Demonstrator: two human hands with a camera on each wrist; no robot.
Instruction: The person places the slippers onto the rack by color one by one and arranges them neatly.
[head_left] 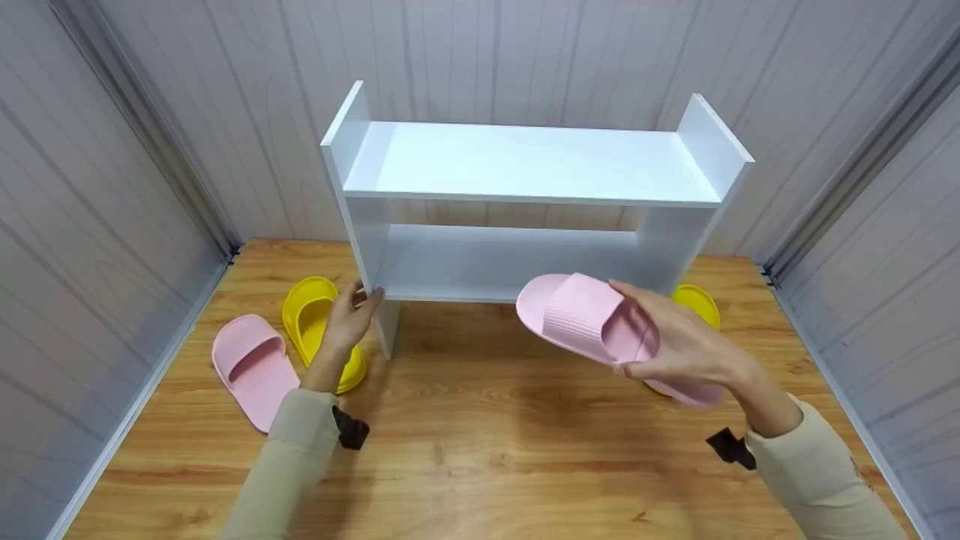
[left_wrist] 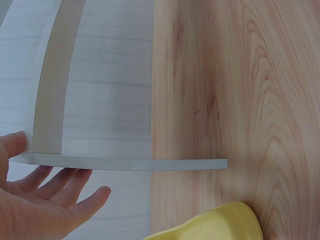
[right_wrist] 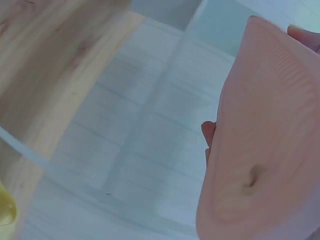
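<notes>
A white two-tier shelf (head_left: 525,161) stands against the back wall. At its left side panel (left_wrist: 135,164), my left hand (head_left: 351,315) holds the panel's front edge, thumb on the inner face and fingers on the outer. My right hand (head_left: 679,341) grips a pink slipper (head_left: 581,315) by its sides, in the air before the lower shelf's right half, toe pointing left. The slipper's sole (right_wrist: 265,135) fills the right of the right wrist view. Part of its heel end is hidden behind the hand.
On the wooden floor at left lie another pink slipper (head_left: 259,375) and a yellow slipper (head_left: 311,319), partly covered by my left arm. A second yellow slipper (head_left: 697,304) shows behind my right hand. Panelled walls (head_left: 97,225) enclose the left, back and right.
</notes>
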